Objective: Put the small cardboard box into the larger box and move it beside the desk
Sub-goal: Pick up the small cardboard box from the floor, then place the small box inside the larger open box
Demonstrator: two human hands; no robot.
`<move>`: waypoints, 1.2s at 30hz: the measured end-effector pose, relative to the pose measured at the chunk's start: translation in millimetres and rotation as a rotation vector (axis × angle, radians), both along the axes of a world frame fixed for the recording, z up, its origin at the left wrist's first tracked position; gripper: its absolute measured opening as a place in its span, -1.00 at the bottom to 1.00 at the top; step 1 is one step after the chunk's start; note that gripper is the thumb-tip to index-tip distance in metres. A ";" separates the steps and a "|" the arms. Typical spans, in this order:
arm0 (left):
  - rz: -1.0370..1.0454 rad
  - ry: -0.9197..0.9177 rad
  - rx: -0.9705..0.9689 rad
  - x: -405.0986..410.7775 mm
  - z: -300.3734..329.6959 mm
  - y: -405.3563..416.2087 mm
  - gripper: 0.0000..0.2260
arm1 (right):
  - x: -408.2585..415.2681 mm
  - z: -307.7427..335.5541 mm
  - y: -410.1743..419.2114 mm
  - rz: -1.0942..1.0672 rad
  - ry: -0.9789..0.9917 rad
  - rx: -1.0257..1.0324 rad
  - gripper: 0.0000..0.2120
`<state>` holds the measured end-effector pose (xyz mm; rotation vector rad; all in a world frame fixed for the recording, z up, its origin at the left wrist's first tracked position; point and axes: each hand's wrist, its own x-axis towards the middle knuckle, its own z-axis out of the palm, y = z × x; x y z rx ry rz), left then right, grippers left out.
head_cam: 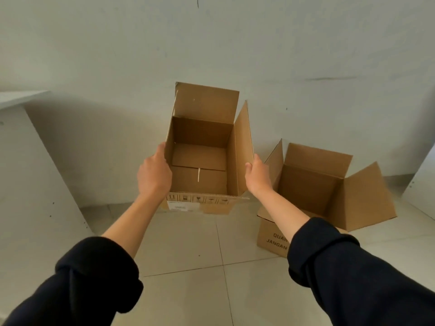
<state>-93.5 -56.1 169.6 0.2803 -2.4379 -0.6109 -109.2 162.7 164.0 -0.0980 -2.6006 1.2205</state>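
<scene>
- Head view, room: pale tiled floor [188, 250] with thin dark grout lines across the lower half of the frame; plain whitish wall [235, 43] filling the upper half, marked by a faint dark streak at right of centre.
- White worktop [21, 97] at the left edge, only its top corner and side panel in view, with small holes dotting the panel; another white panel [423, 180] cut off at the right edge.
- Small cardboard box [200, 156] at centre frame, open, flaps standing up at the far and right sides, empty inside, a taped seam showing on its bottom; handling symbols and a white label on the near outer face.
- Appears lifted clear of the floor between both hands, though its underside is hidden.
- Larger box [329, 191] on the floor at lower right of centre, just beside the small one, open, flaps splayed outward, dark print on its near face partly hidden by the right forearm.
- Left hand [154, 172] against the small box's left wall, back of the hand toward the camera, thumb up along the edge; fingers wrapped out of sight, gripping that wall.
- Right hand [257, 172] on the right flap's near edge, thumb and fingers pinching the cardboard.
- Both arms stretched forward, dark sleeves [98, 274] pushed up to mid-forearm.
</scene>
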 end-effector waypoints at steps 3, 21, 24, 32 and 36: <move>-0.019 0.035 -0.023 -5.1 25.3 11.6 -0.54 | -2.2 16.6 15.1 -0.036 0.044 -0.018 -0.55; -0.257 0.141 -0.034 -52.8 91.1 192.1 -0.53 | -6.9 77.2 197.3 -0.338 0.164 -0.016 -0.55; -0.301 0.116 -0.025 -66.0 78.9 226.5 -0.53 | -8.4 66.6 229.3 -0.388 0.142 -0.006 -0.56; -0.385 0.060 0.004 -103.9 45.1 290.3 -0.52 | -24.2 35.8 288.8 -0.487 0.082 0.025 -0.57; -0.413 0.027 0.028 -118.9 22.2 305.7 -0.53 | -34.2 19.2 303.7 -0.504 0.047 0.028 -0.57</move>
